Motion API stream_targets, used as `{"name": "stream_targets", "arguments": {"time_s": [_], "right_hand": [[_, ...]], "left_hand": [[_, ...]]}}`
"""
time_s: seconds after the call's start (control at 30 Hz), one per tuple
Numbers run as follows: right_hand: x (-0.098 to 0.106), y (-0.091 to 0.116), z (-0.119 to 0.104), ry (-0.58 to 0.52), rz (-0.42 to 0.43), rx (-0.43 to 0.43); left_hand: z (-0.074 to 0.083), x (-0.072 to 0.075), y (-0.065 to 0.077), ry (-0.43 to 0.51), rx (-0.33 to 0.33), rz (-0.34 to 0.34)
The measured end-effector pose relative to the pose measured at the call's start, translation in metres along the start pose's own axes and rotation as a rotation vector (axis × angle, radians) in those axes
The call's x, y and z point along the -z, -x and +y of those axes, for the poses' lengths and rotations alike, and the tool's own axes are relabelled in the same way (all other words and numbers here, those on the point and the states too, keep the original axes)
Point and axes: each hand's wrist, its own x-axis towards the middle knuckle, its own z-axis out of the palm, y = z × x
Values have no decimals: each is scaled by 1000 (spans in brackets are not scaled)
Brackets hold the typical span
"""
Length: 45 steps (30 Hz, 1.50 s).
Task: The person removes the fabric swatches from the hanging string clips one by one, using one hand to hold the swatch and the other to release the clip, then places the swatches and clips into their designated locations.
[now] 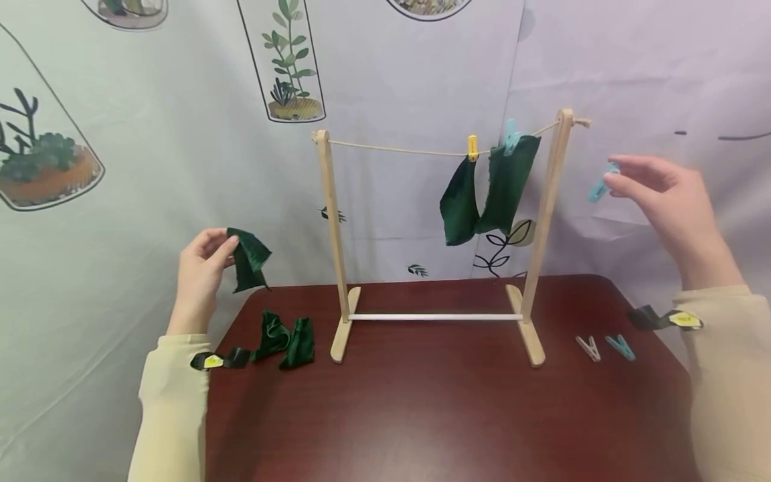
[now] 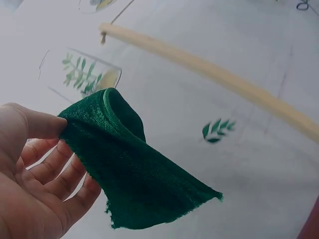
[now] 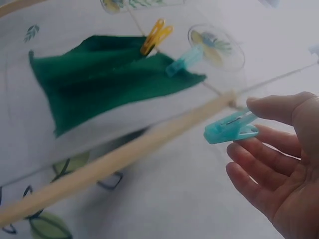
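Left of the rack, my left hand [image 1: 201, 268] pinches a dark green cloth piece [image 2: 129, 169] between thumb and fingers. The cloth hangs with a folded-over upper edge and a frayed lower edge. On the right, my right hand [image 1: 674, 194] pinches a light blue clothespin [image 3: 232, 127] by its handle ends, beyond the rack's right post. Two green cloths hang from the rope [image 1: 397, 149] near its right end: the smaller cloth [image 1: 460, 204] under a yellow clothespin [image 1: 472, 148], the larger cloth [image 1: 510, 184] under another light blue clothespin [image 1: 511, 138].
The wooden rack [image 1: 332, 221] stands on the dark red table [image 1: 409, 415]. Two crumpled green cloths [image 1: 299, 345] lie left of its base. A pale clothespin [image 1: 589, 348] and a blue clothespin [image 1: 621, 347] lie to the right. A plant-printed curtain [image 1: 397, 80] hangs behind.
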Motion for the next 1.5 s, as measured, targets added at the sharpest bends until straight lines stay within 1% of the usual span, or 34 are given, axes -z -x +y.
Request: {"name": "stream_targets", "arguments": {"time_s": [0.1, 0.17, 0.23, 0.33, 0.4, 0.47, 0.63, 0.73, 0.83, 0.97, 1.1, 1.23, 1.33, 1.47, 1.5], "right_hand": [[6, 11, 15, 40, 19, -36], [9, 20, 27, 81, 30, -51], [14, 29, 39, 126, 35, -69], [19, 41, 57, 154, 33, -93], [22, 47, 68, 162, 22, -117], [25, 54, 78, 179, 6, -145], [29, 76, 103, 235, -36, -211], [29, 90, 119, 213, -64, -236], [30, 103, 137, 158, -84, -223], [33, 118, 159, 143, -98, -227], [35, 129, 174, 132, -111, -292], [32, 138, 187, 118, -119, -324], [31, 144, 195, 159, -134, -326], [31, 150, 204, 311, -187, -350], [31, 150, 207, 336, -204, -372]], "left_hand": [[-9, 10, 7, -20, 30, 17], [-17, 15, 13, -31, 61, 24], [-25, 19, 19, -64, 95, 27], [-37, 23, 28, -132, 136, 33], [-45, 25, 34, -187, 155, 35], [-52, 28, 40, -219, 178, 39], [-71, 33, 53, -228, 248, 52], [-82, 36, 59, -234, 283, 52], [-91, 38, 66, -267, 319, 61], [-104, 41, 76, -303, 363, 62], [-117, 43, 85, -330, 390, 38], [-128, 47, 93, -374, 413, -17], [-137, 51, 99, -421, 430, -61], [-145, 54, 103, -460, 446, -119], [-147, 55, 103, -472, 448, -138]]}}
